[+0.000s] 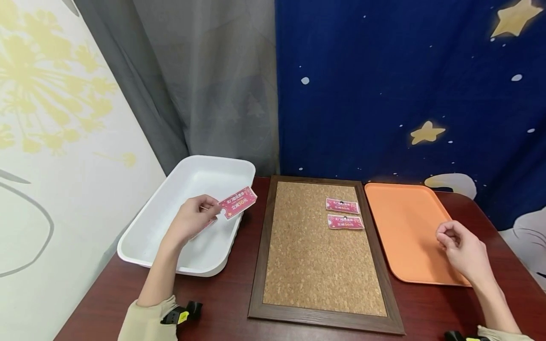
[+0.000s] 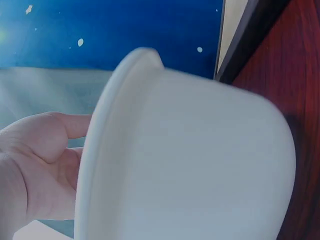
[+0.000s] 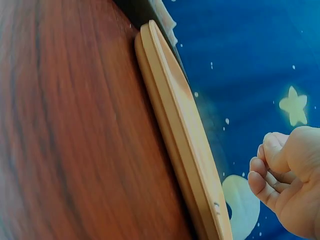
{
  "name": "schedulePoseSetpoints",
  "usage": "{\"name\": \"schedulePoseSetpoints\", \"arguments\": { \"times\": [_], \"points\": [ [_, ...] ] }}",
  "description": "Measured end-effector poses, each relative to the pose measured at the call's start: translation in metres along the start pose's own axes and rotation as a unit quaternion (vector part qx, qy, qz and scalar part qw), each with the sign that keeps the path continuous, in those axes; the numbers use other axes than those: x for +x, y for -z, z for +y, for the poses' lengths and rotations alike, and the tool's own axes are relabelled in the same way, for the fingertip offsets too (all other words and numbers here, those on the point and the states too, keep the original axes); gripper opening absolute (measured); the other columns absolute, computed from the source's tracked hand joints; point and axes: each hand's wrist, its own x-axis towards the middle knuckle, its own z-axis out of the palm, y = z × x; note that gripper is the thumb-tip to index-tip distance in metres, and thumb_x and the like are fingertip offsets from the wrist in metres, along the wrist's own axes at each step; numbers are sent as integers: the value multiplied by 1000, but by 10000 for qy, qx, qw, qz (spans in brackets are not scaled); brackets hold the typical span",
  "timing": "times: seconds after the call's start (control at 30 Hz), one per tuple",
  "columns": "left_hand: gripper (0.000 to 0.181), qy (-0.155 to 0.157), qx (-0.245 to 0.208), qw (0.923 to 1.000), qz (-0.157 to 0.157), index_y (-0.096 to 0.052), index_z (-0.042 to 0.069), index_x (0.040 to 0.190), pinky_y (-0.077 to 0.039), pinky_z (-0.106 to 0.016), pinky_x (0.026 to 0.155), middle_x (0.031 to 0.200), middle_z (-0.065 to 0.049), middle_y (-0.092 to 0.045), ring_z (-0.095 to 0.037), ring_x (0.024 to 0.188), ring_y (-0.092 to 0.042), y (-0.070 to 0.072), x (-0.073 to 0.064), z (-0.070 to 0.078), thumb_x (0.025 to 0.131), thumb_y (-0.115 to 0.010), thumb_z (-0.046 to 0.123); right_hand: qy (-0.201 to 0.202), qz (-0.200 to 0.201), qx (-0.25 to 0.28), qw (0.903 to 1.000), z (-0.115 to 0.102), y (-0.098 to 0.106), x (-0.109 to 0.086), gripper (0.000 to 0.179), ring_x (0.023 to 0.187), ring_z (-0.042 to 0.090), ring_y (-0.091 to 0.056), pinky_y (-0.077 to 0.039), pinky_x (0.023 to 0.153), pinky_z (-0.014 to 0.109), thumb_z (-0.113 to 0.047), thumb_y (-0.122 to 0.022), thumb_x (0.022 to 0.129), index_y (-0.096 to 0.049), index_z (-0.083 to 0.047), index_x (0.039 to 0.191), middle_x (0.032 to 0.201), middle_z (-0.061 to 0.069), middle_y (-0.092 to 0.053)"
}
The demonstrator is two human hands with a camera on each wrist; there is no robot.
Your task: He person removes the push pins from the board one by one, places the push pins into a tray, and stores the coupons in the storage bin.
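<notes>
My left hand (image 1: 194, 219) pinches a pink paper coupon (image 1: 237, 202) by its left end, above the right side of the white basin (image 1: 142, 255). Partly behind that hand shows another pink coupon (image 1: 205, 229); whether it is held too I cannot tell. In the left wrist view, the basin wall (image 2: 190, 160) hides the fingertips and the coupon. Over the right part of the orange tray (image 1: 403, 227) hovers my right hand (image 1: 464, 250), fingers curled and thumb against the index finger. The right wrist view shows nothing between those fingers.
Between basin and tray lies a framed cork board (image 1: 317, 265). Two pink coupons, an upper one (image 1: 342, 206) and a lower one (image 1: 345, 222), are fixed at its upper right with small dark pins. Curtains (image 1: 384, 94) hang behind the reddish-brown table (image 1: 222, 303).
</notes>
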Motion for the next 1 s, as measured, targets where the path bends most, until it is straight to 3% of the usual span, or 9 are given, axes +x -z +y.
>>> {"name": "schedulePoseSetpoints", "arguments": {
  "times": [0.17,0.33,0.67,0.87,1.0],
  "points": [
    [23,124,31,9999,32,-64,-4,110,-46,-28,66,94,-16,-66,-27,82,-61,8,-3,-8,98,-63,16,-309,-61,-207,9993,10,5,-3,9,62,-3,-52,-39,59,13,2,-66,94,-60,-4,95,75,5,-65],
    [25,230,195,9995,52,-64,-4,110,-45,-29,65,94,-16,-64,-23,79,-55,14,-4,-20,99,-62,18,-520,-105,-524,9972,23,7,-7,9,62,-2,-47,-32,63,23,1,-67,93,-60,-4,94,76,5,-64],
    [26,524,411,9978,12,-64,-7,109,-43,-34,70,93,-15,-64,-23,81,-56,23,-6,-50,99,-61,16,-751,-91,-791,9940,45,13,-11,10,61,-2,-44,-28,67,29,-3,-69,88,-62,-7,94,71,-8,-59],
    [29,761,464,9960,-89,-63,-9,110,-44,-33,73,92,-12,-65,-24,83,-60,32,-8,-66,100,-61,18,-986,-536,-959,9890,48,19,-8,12,60,-6,-49,-34,67,31,-11,-70,92,-68,1,94,73,3,-69],
    [29,851,441,9954,-43,-62,-11,111,-47,-27,68,89,-11,-66,-22,80,-61,36,-8,-76,100,-60,16,-1088,-868,-1031,9849,50,23,-7,21,62,1,-55,-41,72,43,-15,-69,95,-68,6,95,74,9,-71]
  ]
}}
